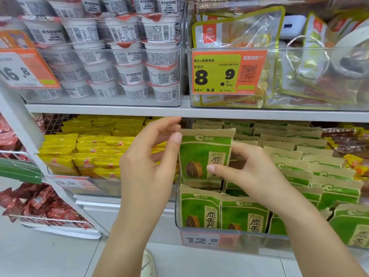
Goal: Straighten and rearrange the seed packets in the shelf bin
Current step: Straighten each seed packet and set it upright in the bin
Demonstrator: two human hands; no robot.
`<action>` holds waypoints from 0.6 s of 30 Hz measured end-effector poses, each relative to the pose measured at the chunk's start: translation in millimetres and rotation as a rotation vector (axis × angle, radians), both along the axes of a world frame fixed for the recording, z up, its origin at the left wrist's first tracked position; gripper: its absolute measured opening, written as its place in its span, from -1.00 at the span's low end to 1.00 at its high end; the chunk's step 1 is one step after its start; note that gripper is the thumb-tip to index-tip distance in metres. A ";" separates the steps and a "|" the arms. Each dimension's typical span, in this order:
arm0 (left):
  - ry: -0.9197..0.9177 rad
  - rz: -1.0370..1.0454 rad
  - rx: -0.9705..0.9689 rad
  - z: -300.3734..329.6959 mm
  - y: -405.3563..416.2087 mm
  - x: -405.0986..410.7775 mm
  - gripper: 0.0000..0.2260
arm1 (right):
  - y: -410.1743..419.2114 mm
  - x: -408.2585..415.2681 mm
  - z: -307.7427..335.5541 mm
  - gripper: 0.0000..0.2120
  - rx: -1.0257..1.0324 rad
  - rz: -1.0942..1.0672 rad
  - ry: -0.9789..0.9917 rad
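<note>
Store shelving fills the frame. At centre, the left hand (147, 156) and right hand (245, 172) pinch one green packet (203, 154) upright between curled fingers (216, 168), above the clear bin (199, 234) of packets at lower right. White cups (119, 56) fill the upper left.

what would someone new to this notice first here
Two hands meet at the centre, the left hand and right hand both pinching one raised green seed packet above the clear bin of matching packets on the lower shelf. Above it, a bright orange and yellow price tag reading 8.9 stands out on the upper bin. Left of the hands lies a bin of yellow packets.
</note>
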State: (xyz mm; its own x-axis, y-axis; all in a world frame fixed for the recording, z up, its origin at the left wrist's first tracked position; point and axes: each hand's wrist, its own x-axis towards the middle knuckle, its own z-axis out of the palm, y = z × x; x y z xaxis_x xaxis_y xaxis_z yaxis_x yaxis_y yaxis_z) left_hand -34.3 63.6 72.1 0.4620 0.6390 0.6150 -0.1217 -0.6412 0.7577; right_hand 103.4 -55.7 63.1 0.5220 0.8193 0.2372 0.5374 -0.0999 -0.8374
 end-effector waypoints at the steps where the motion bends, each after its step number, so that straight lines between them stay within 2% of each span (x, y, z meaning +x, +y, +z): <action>1: -0.016 -0.017 -0.063 -1.6 1.9 1.1 -0.78 | -0.5 0.0 1.4 -0.77 0.060 -0.033 0.008; 5: 0.005 -0.034 -0.153 -7.2 9.5 3.4 -0.78 | -3.6 0.8 9.3 -0.77 0.299 -0.150 0.085; 9: 0.068 -0.100 -0.251 -13.4 8.9 6.3 -0.77 | -5.6 -0.6 16.4 -0.80 0.460 -0.188 0.300; 12: 0.098 -0.225 -0.357 -12.1 4.4 8.4 -0.75 | -6.8 -1.1 19.4 -0.75 0.489 -0.183 0.436; 15: 0.130 -0.431 -0.488 -7.9 -1.3 9.9 -0.70 | -8.0 -3.4 20.2 -0.74 0.446 -0.162 0.467; 18: 0.120 -0.563 -0.628 -6.8 -4.9 10.4 -0.77 | -6.9 -8.2 19.1 -0.75 0.404 -0.110 0.504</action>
